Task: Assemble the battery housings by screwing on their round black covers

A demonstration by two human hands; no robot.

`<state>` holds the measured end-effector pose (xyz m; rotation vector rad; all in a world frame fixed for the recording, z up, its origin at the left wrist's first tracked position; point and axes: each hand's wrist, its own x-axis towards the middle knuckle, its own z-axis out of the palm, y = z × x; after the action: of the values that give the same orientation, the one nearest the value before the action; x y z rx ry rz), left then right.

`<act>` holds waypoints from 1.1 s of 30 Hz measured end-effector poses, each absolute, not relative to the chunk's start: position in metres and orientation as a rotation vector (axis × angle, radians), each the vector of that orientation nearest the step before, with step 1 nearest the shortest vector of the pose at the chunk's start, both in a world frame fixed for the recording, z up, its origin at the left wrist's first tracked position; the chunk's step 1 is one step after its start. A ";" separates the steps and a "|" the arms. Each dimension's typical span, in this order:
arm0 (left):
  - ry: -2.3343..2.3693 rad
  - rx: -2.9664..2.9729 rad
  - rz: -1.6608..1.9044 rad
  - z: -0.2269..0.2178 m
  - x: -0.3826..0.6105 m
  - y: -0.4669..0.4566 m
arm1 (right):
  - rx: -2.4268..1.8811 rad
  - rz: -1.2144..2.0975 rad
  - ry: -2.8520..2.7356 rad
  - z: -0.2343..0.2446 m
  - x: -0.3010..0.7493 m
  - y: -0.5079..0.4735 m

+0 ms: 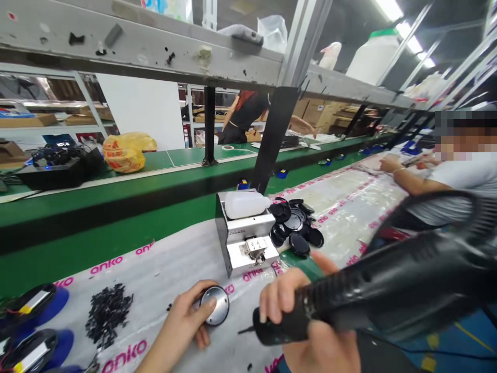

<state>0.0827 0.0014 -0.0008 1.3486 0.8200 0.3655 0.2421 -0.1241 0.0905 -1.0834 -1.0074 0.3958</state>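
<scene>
My left hand [185, 320] is closed around a round black part with a shiny metal face [216, 304], pressing it against the plastic-covered bench [163, 274]. My right hand [310, 321] grips a black electric screwdriver [373, 290]. Its thin bit [245, 330] points left, a little to the right of the round part and apart from it. A coiled black cable [446, 202] arcs from the tool's rear.
A small metal fixture [248, 241] with a white plastic bottle [244, 203] on top stands just behind my hands. Black round covers [295, 225] are heaped to its right. A pile of tiny black parts [106, 311] and blue trays [34, 321] lie left. A co-worker's arm [411, 178] rests far right.
</scene>
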 end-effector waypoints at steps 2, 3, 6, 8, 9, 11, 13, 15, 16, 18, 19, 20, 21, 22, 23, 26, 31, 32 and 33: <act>0.791 1.407 0.355 -0.005 0.094 0.005 | -1.015 0.362 -0.923 0.099 0.252 -0.113; 0.765 1.416 0.335 -0.006 0.095 0.006 | -0.973 0.347 -0.902 0.102 0.258 -0.105; 0.652 1.316 0.235 -0.010 0.093 0.009 | -0.908 0.178 -0.842 0.100 0.275 -0.075; 0.587 1.223 0.176 -0.009 0.090 0.009 | -0.893 0.066 -0.822 0.093 0.285 -0.054; 0.572 1.190 0.165 -0.008 0.090 0.009 | -0.896 0.045 -0.817 0.089 0.290 -0.045; 0.579 1.144 0.171 -0.005 0.091 0.010 | -0.915 0.041 -0.807 0.082 0.296 -0.032; 0.612 1.090 0.185 -0.002 0.094 0.011 | -0.952 0.077 -0.812 0.079 0.298 -0.028; 0.638 1.044 0.184 0.000 0.097 0.013 | -0.990 0.200 -0.819 0.081 0.293 -0.034; 0.645 1.026 0.174 0.000 0.098 0.013 | -0.981 0.281 -0.823 0.084 0.288 -0.039; 0.642 1.008 0.148 -0.001 0.098 0.014 | -0.909 0.408 -0.845 0.092 0.273 -0.050; 0.635 1.004 0.141 -0.001 0.098 0.015 | -0.868 0.442 -0.863 0.095 0.264 -0.055; 0.625 0.999 0.139 -0.002 0.098 0.015 | -0.837 0.450 -0.883 0.099 0.255 -0.058; 0.614 0.996 0.142 -0.002 0.098 0.015 | -0.825 0.443 -0.907 0.101 0.248 -0.061; 0.603 0.995 0.147 -0.002 0.098 0.015 | -0.831 0.431 -0.920 0.102 0.241 -0.062; 0.592 0.993 0.153 -0.002 0.098 0.015 | -0.847 0.426 -0.922 0.101 0.236 -0.061; 0.561 0.987 0.162 -0.002 0.098 0.015 | -0.863 0.431 -0.918 0.093 0.229 -0.056; 0.526 0.992 0.174 0.000 0.097 0.014 | -0.870 0.433 -0.995 0.075 0.230 -0.047; 0.524 0.998 0.174 0.001 0.097 0.014 | -0.864 0.424 -1.015 0.073 0.230 -0.047; 0.525 1.006 0.173 0.002 0.096 0.014 | -0.860 0.416 -1.026 0.071 0.229 -0.048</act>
<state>0.0960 0.0142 0.0015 1.0061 0.5246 0.1725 0.2295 -0.0476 0.0710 -0.8602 -1.0260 0.4158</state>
